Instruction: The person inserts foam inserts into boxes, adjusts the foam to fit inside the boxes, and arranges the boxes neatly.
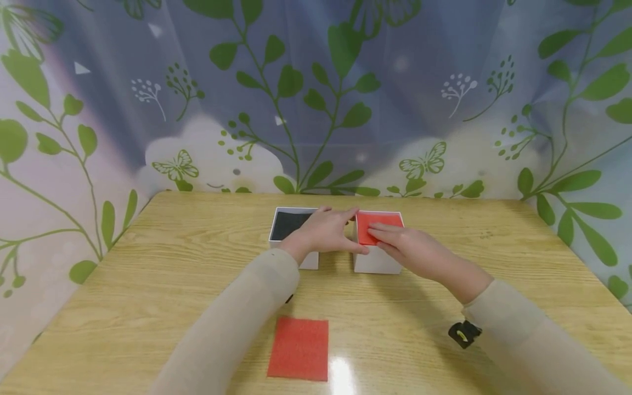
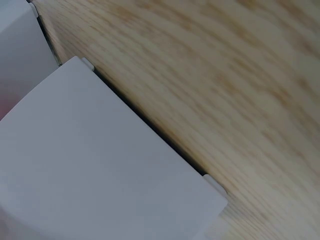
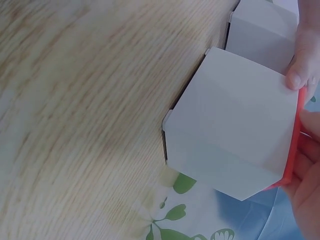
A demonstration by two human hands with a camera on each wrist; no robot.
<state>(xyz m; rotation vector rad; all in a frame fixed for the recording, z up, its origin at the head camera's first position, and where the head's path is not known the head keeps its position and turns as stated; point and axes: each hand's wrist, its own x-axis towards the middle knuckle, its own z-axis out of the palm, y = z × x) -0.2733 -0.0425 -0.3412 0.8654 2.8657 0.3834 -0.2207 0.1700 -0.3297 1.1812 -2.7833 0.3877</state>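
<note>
Two white boxes stand on the table. The right white box (image 1: 377,260) has a red felt square (image 1: 362,233) across its top; its red edge (image 3: 293,145) shows at the rim in the right wrist view. My left hand (image 1: 326,230) spans that box's left side, thumb at the front corner and fingers toward the back, holding it. The right hand (image 1: 415,249) lies on the red felt, straight fingers pressing it. Black felt (image 1: 290,224) is in the left white box (image 1: 310,261), partly hidden by my left hand and wrist.
Another red felt square (image 1: 298,349) lies flat on the wooden table (image 1: 163,274), nearer to me. A curtain (image 1: 316,99) with leaf and butterfly prints hangs behind the table. In the left wrist view a white box wall (image 2: 100,155) fills the lower left.
</note>
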